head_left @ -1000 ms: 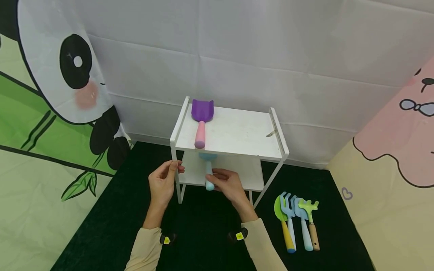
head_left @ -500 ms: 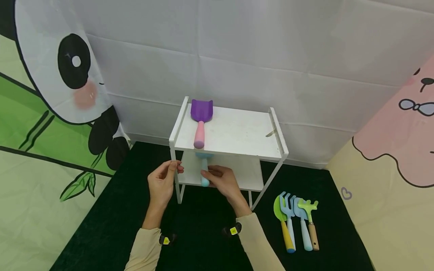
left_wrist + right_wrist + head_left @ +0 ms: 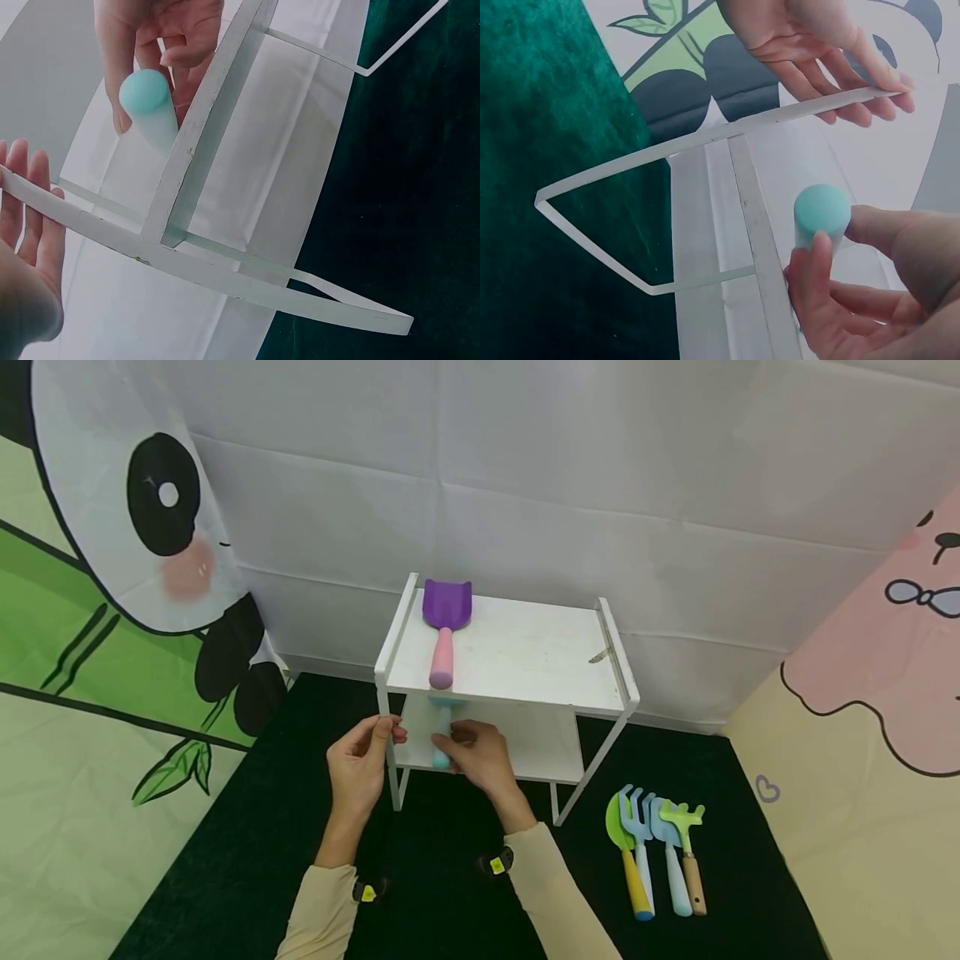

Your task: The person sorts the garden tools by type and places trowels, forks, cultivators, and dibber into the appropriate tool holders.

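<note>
My right hand (image 3: 482,758) pinches the pale blue handle of a garden shovel (image 3: 443,725) at the lower tier of a small white shelf rack (image 3: 532,652). The shovel's blue blade is mostly hidden beneath the top board. Its rounded teal handle end (image 3: 823,209) faces the right wrist camera, with thumb and fingers on both sides. My left hand (image 3: 357,770) holds the rack's front left leg (image 3: 90,223) between thumb and fingers. Above, on the left of the top board, lies a purple scoop (image 3: 447,604) with a pink handle.
On the dark green cloth (image 3: 450,893) to the right lie a green spade (image 3: 617,822) with a yellow handle, a blue fork (image 3: 637,827), a blue trowel (image 3: 666,831) and a green rake (image 3: 682,818). A white backdrop (image 3: 525,460) hangs behind the rack.
My right hand has moved left and slightly inward with the shovel, bringing it nearer the rack's left side. The left hand stays on the leg.
</note>
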Demonstrator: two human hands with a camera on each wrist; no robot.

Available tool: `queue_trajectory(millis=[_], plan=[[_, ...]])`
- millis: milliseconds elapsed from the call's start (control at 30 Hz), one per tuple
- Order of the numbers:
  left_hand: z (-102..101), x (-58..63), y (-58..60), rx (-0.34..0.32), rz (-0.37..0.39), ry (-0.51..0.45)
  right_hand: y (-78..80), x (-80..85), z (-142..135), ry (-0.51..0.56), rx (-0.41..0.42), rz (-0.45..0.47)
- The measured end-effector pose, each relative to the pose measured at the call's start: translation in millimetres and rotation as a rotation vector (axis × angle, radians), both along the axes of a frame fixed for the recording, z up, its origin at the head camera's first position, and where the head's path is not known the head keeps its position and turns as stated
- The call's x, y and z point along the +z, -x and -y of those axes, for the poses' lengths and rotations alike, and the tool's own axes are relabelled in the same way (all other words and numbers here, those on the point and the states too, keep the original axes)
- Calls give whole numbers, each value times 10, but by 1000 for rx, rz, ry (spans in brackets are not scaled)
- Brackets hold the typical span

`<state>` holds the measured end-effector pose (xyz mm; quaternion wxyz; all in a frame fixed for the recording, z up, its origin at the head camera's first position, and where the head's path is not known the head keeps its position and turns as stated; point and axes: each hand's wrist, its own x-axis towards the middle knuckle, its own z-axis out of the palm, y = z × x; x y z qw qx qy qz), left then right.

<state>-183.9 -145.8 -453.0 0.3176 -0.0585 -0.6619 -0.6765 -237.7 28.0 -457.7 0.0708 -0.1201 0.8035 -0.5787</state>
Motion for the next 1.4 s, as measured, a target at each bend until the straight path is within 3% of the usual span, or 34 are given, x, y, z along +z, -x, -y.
queue_trajectory(millis=[67, 300, 533, 1000, 1267, 1400], plan=[[0, -4, 4, 0, 0, 0, 3, 6, 29, -16, -15, -18], [63, -243, 145, 7, 13, -8, 30, -2, 91, -41, -40, -37], [70, -268, 149, -3, 5, -6, 37, -12, 135, -68, -58, -64], [66, -226, 139, 12, 16, -13, -66, -30, 23, -26, -22, -79], [-4, 10, 7, 13, 11, -2, -148, -34, -104, -1, -36, -127], [-8, 33, -11, 14, 17, 5, -182, -54, -163, 13, -42, -152]])
